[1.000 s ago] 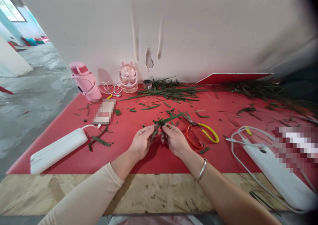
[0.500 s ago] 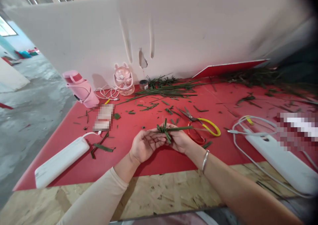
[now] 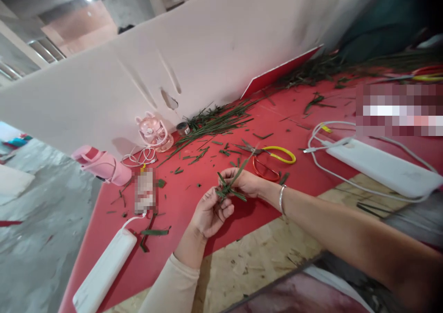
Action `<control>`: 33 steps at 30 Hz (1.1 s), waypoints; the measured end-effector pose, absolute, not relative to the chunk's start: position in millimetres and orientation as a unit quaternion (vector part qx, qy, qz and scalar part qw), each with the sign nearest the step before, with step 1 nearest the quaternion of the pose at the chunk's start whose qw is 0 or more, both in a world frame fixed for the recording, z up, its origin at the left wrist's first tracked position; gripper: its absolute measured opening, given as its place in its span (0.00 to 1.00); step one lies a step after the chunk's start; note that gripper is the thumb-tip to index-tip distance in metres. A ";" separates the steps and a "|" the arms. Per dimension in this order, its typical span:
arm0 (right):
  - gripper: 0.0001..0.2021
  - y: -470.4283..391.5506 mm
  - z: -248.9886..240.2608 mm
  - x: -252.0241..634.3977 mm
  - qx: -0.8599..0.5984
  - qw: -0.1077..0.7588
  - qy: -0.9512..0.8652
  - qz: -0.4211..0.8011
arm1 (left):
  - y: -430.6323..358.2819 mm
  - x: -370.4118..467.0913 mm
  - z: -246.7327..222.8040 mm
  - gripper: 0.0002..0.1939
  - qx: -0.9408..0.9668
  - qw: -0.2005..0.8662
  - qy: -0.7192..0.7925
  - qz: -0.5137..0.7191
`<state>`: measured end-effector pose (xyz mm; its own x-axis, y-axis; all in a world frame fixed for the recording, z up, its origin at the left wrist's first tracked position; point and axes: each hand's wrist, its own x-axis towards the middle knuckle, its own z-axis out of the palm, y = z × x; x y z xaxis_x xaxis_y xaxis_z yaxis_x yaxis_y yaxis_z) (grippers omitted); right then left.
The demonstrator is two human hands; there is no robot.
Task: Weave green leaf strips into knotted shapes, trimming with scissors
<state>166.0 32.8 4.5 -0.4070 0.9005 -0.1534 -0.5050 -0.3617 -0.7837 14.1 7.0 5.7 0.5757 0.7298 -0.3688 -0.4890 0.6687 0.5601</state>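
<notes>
Leaf bundle [image 3: 226, 191], one, in two hands [image 3: 208, 217]

I count two grips of my own, left grip [image 3: 211, 214] and right grip [image 3: 241, 182], sharing one green leaf piece [image 3: 225, 191], and one bracelet [image 3: 281, 200]. There are two pairs of scissors: one right of centre [image 3: 255, 151], one at the upper right edge [image 3: 428, 78]. I see two white power banks, one lower left [image 3: 107, 270], one at right [image 3: 384, 166]; two pink bottles left of centre, one sleeved [image 3: 103, 165], one eared [image 3: 157, 133]; one small tin [image 3: 182, 128]; and two yellow tags, left [image 3: 143, 168] and right [image 3: 325, 128]. The green scraps are too many for me to count surely.
</notes>
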 end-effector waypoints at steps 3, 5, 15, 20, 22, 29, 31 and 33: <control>0.10 32.6 5.5 169.9 -0.258 0.418 -0.381 0.783 | 6.3 14.0 4.1 0.11 0.191 0.879 0.322 0.296; 0.11 32.4 4.6 172.0 -0.252 0.393 -0.410 0.784 | 5.2 13.3 3.7 0.12 0.192 0.884 0.331 0.268; 0.13 30.8 0.7 169.4 -0.254 0.382 -0.405 0.791 | 2.0 11.2 4.2 0.13 0.239 0.885 0.301 0.265; 0.14 37.7 5.5 169.9 -0.362 0.501 -0.327 0.715 | 11.5 14.1 4.6 0.08 0.201 0.820 0.325 0.426; 0.19 38.4 5.5 171.9 -0.393 0.510 -0.355 0.678 | 15.1 14.8 4.0 0.10 0.205 0.797 0.323 0.468; 0.12 30.7 8.9 170.1 -0.400 0.501 -0.511 0.573 | 16.5 17.9 0.8 0.15 0.238 0.779 0.318 0.485; 0.10 30.0 9.7 168.2 -0.396 0.503 -0.498 0.585 | 16.4 18.0 0.3 0.15 0.237 0.780 0.322 0.481; 0.10 29.8 10.4 167.1 -0.387 0.502 -0.491 0.597 | 17.0 17.3 -0.3 0.15 0.232 0.781 0.324 0.481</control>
